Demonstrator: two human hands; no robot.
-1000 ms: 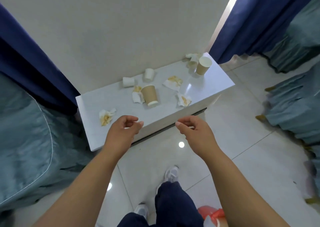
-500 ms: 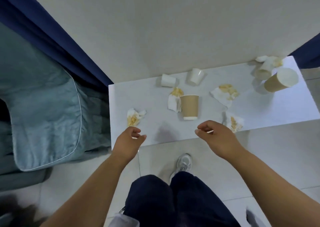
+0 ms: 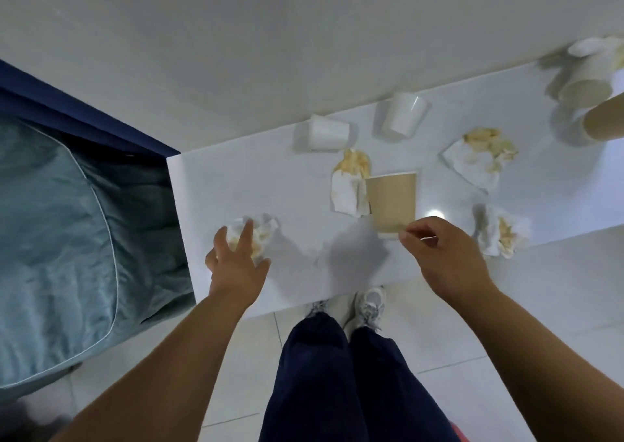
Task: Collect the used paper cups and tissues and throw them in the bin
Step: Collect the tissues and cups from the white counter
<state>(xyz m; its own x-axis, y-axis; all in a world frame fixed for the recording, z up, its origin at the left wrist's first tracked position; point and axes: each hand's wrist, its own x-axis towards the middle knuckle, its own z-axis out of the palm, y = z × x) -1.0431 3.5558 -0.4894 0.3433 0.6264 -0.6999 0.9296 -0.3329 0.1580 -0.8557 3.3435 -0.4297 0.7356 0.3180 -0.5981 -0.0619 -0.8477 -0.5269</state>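
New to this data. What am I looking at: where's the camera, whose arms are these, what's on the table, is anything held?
There is no machine here. A person works with bare hands, and one wide-angle camera worn on their head looks down, so both arms come in from the bottom edge.

The white tabletop by the wall carries the litter: a standing brown paper cup, two small white paper cups on their sides, more blurred cups at the far right, and crumpled white tissues with yellow-brown stains.

The left hand spreads straight fingers over the leftmost stained tissue and grips nothing. The right hand has curled fingers at the brown cup's near rim. I cannot tell whether they pinch it.
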